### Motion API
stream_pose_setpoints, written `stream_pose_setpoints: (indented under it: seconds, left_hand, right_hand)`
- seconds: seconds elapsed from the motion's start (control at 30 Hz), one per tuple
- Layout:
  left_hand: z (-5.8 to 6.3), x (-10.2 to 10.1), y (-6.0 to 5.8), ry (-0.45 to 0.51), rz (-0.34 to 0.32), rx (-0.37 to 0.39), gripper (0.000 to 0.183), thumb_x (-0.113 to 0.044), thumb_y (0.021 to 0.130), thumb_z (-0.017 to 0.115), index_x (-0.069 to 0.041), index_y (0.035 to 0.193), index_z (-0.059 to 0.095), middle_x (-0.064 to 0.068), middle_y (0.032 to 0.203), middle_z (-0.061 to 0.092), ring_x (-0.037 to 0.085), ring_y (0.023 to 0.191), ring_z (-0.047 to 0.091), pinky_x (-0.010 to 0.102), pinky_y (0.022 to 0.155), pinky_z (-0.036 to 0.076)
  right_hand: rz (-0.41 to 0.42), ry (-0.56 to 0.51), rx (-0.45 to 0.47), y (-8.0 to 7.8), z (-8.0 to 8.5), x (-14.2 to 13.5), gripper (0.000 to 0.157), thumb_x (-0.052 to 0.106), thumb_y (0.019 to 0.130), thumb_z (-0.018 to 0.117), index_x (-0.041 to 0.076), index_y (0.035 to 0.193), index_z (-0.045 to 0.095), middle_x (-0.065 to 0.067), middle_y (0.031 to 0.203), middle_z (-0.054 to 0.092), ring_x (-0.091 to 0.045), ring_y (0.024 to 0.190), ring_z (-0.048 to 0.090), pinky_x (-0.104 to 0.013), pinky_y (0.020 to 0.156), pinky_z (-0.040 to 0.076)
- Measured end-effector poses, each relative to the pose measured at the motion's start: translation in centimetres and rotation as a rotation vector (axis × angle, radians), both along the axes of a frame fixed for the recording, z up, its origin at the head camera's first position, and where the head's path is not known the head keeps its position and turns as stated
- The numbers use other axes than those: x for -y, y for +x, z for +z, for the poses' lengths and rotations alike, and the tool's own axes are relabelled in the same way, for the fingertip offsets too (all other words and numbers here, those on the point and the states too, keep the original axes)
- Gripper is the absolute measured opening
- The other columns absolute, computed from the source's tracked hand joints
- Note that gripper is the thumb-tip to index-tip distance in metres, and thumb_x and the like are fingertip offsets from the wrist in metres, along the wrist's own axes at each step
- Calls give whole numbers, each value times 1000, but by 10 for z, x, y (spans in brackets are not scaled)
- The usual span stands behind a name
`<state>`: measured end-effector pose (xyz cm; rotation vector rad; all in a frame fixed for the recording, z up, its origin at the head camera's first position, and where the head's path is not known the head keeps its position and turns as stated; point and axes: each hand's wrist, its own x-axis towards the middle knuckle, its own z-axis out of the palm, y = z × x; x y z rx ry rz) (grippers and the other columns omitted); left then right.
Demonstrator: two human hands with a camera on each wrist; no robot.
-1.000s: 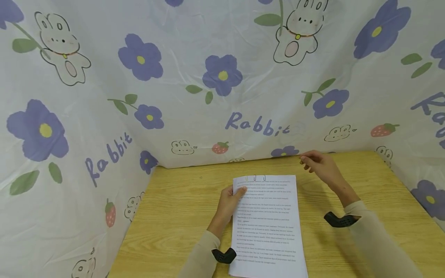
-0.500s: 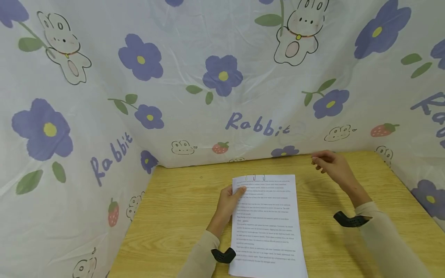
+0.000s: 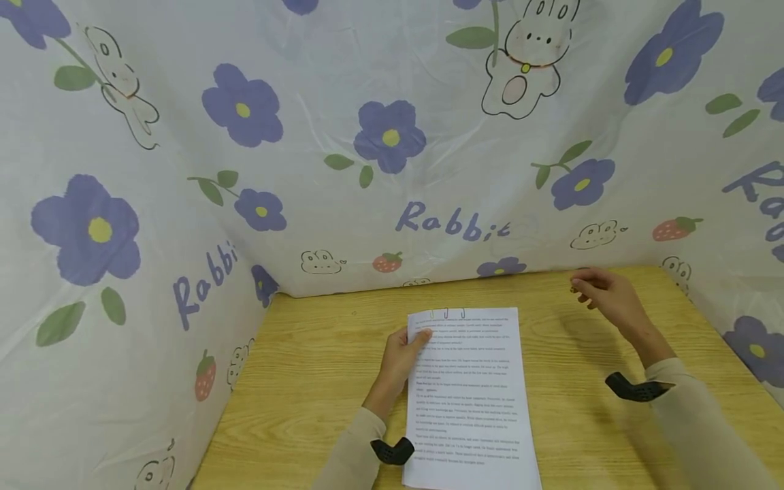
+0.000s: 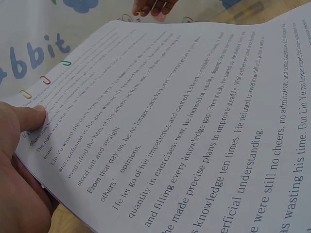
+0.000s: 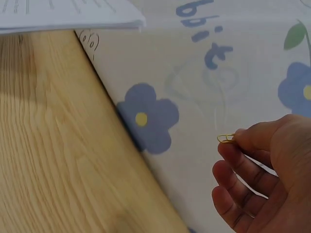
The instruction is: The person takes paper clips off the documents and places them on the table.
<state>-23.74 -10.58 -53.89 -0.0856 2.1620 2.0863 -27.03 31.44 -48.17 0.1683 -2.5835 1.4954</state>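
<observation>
The right hand (image 3: 609,299) has thumb and index fingertip together, clamped on one end of the held clip (image 5: 226,139), a yellow wire clip; the opposite end projects free beyond the fingertips. The other three fingers of this hand are curled below the index finger and do not touch the clip. The left hand (image 3: 399,357) grips the sheets (image 3: 465,408) at their left edge, near the top: thumb flat on the printed face, other fingers beneath and mostly hidden. Along the top edge, counting away from the left thumb, sit the yellow clip (image 4: 25,94), just beyond the thumb tip, then the red clip (image 4: 45,80), then the green clip (image 4: 65,63). The right fingers are beyond the sheets' upper right corner, apart from the paper. The table (image 3: 294,381) lies below both hands; the patterned cloth (image 3: 331,211) hangs beyond the fingers.
</observation>
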Motion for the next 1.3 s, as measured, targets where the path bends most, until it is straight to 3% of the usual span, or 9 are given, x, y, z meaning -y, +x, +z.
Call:
stream_pose_setpoints:
  seconds: [0.17, 0.57, 0.77, 0.87, 1.3]
  left_hand:
    - [-1, 0, -1, 9, -4, 3, 36, -36, 104, 71, -7, 125, 74, 8, 95, 81, 15, 73, 77, 26, 64, 63]
    - [-3, -1, 4, 19, -21, -38, 37, -35, 104, 71, -6, 126, 74, 11, 98, 82, 16, 75, 78, 27, 64, 63]
    - [-6, 0, 4, -1, -12, -34, 37, -36, 104, 71, -7, 128, 73, 10, 98, 82, 17, 75, 78, 27, 64, 64]
    - [-7, 1, 5, 0, -16, -46, 37, -36, 105, 70, -7, 128, 73, 11, 99, 82, 17, 76, 79, 27, 65, 63]
    - [-11, -4, 17, 7, -1, -60, 34, -33, 105, 70, -7, 127, 73, 11, 99, 82, 17, 75, 78, 26, 63, 63]
  right_hand:
    - [-13, 4, 34, 0, -13, -15, 42, 32, 112, 58, -4, 133, 63, 18, 99, 68, -4, 84, 67, -25, 70, 59]
    - [-54, 41, 190, 4, -49, -40, 51, 34, 113, 54, -10, 137, 59, -11, 113, 71, -6, 83, 68, -29, 71, 62]
    - [-66, 79, 235, 4, -68, -46, 48, 32, 113, 53, -10, 136, 60, -13, 111, 73, -4, 82, 66, -28, 68, 58]
    - [-89, 138, 229, 5, -72, -43, 46, 32, 113, 54, -8, 133, 63, -18, 109, 73, -6, 80, 64, -28, 66, 55]
    - [-99, 255, 111, 8, -79, -38, 36, 25, 110, 60, -7, 122, 69, -21, 98, 76, -15, 74, 67, -31, 66, 53]
